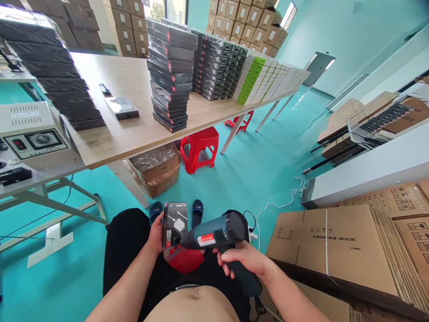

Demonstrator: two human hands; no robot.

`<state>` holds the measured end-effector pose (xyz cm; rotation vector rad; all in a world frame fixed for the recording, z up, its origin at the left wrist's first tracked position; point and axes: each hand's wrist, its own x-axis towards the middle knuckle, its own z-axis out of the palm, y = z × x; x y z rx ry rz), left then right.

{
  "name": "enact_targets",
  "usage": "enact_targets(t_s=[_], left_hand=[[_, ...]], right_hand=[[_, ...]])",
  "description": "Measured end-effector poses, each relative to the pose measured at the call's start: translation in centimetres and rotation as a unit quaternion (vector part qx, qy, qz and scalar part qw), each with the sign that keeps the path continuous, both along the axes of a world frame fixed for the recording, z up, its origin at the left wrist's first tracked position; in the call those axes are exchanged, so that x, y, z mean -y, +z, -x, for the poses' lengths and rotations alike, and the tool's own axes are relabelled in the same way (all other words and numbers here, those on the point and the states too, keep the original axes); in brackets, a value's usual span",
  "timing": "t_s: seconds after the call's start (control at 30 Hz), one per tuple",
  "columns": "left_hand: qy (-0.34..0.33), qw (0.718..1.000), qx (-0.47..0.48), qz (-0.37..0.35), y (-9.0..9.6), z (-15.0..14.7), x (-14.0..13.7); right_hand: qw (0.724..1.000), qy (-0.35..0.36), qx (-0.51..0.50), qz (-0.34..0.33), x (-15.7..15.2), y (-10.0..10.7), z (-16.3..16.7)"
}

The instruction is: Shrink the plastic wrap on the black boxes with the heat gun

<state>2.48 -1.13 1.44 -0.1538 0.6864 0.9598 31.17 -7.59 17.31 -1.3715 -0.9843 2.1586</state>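
Black box (176, 219): left grip (156, 235) holds its left side
Heat gun (214, 233): in right grip (246, 257), nozzle near box
Floor (234, 183): between box and table (134, 132) edge

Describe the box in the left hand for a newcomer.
From the wooden table, look down to the black trousers. Between the knees, the left hand holds a small dark box. Unlike the stacked boxes, it is handheld and pictures a white charger.

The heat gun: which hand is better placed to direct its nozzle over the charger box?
Probably the right hand: it grips the heat gun by its handle, with the nozzle towards the charger box. The left hand is occupied holding that box.
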Motion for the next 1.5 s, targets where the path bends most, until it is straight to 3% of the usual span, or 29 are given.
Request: enact_targets(t_s=[0.13,0.33,0.5,0.67,0.87,1.03,1.17,1.33,1.5], left_hand=[[0.051,0.998,-0.027,-0.005,-0.7,0.0,-0.3],[0.071,0.997,-0.030,0.009,-2.6,-0.2,-1.3],[0.083,0.995,-0.026,0.045,-3.0,0.1,-1.2],[0.100,0.994,-0.024,0.048,-2.9,0.3,-1.1],[0.091,0.994,-0.033,0.047,-2.9,0.1,-1.3],[0.117,0.992,-0.029,0.040,-2.9,0.2,-1.2],[0.109,0.992,-0.028,0.052,-3.0,0.1,-1.2],[0.116,0.992,-0.034,0.045,-3.0,0.2,-1.2],[0.096,0.992,-0.014,0.076,-3.1,0.4,-1.2]], right_hand=[[0.987,-0.161,-0.010,-0.015,-0.2,-0.3,-0.3],[0.998,-0.058,-0.031,-0.006,0.9,-0.4,1.4],[0.988,-0.147,-0.006,-0.048,0.5,-0.7,2.7],[0.997,-0.064,-0.002,-0.039,0.2,-0.4,2.4],[0.993,-0.092,0.036,-0.068,-0.4,0.3,3.4],[0.997,-0.018,0.029,-0.072,-0.8,0.7,3.5],[0.994,-0.070,0.037,-0.071,-0.9,0.9,3.7],[0.998,-0.031,0.010,-0.063,-1.3,1.1,4.2],[0.983,-0.176,0.036,-0.042,-2.4,0.4,3.2]])
